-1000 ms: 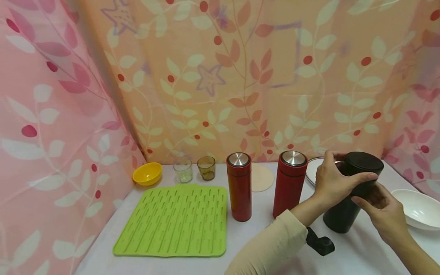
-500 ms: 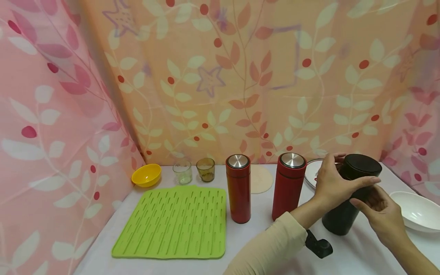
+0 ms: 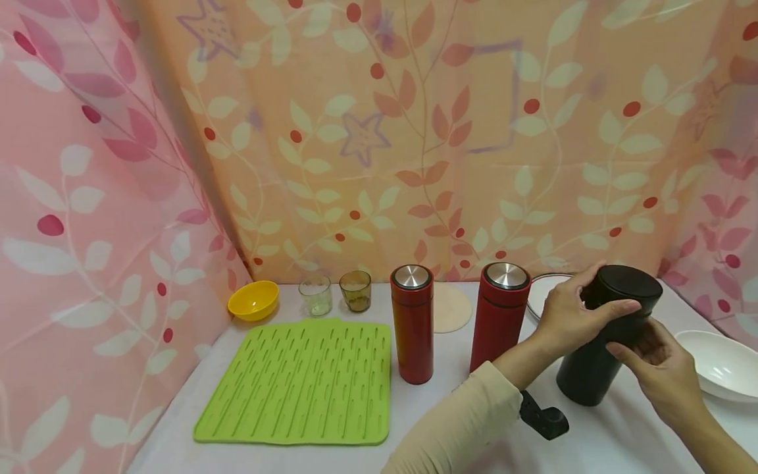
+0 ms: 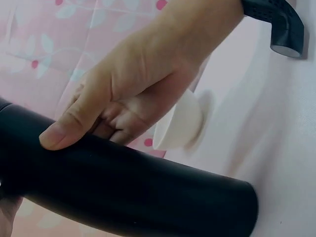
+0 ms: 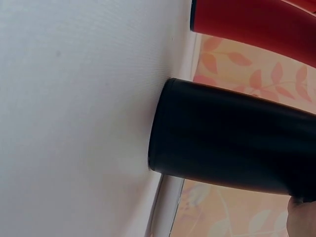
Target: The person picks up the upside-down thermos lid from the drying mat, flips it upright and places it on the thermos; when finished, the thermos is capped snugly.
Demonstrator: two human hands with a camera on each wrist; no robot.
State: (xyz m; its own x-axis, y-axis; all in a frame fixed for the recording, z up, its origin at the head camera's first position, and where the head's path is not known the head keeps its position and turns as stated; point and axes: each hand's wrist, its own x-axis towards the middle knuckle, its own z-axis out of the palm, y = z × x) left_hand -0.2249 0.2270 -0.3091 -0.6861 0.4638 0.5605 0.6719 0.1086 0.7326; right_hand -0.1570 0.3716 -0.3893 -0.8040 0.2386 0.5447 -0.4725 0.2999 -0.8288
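A black thermos flask (image 3: 586, 375) stands on the white table at the right, its base at the tabletop in the right wrist view. My left hand (image 3: 568, 319) grips the flask's upper part from the left, thumb across the front just below the flat black top (image 3: 629, 282). From the right, my right hand (image 3: 666, 368) holds the body a little lower. The left wrist view shows the right thumb (image 4: 61, 131) along the flask's side, its other fingers partly hidden behind. Left of the hands stand two red thermos flasks (image 3: 412, 336) with steel-topped lids.
A green ribbed mat (image 3: 302, 388) lies at the left. Behind it sit a yellow bowl (image 3: 253, 301) and two small glasses (image 3: 355, 293). A round beige mat (image 3: 453, 309), a dark-rimmed white plate (image 3: 540, 296) and a white bowl (image 3: 725, 362) are farther right.
My left thumb has shifted back leftward around the flask's upper part, and the left hand has turned slightly. The right hand keeps its hold; the flask stands in place.
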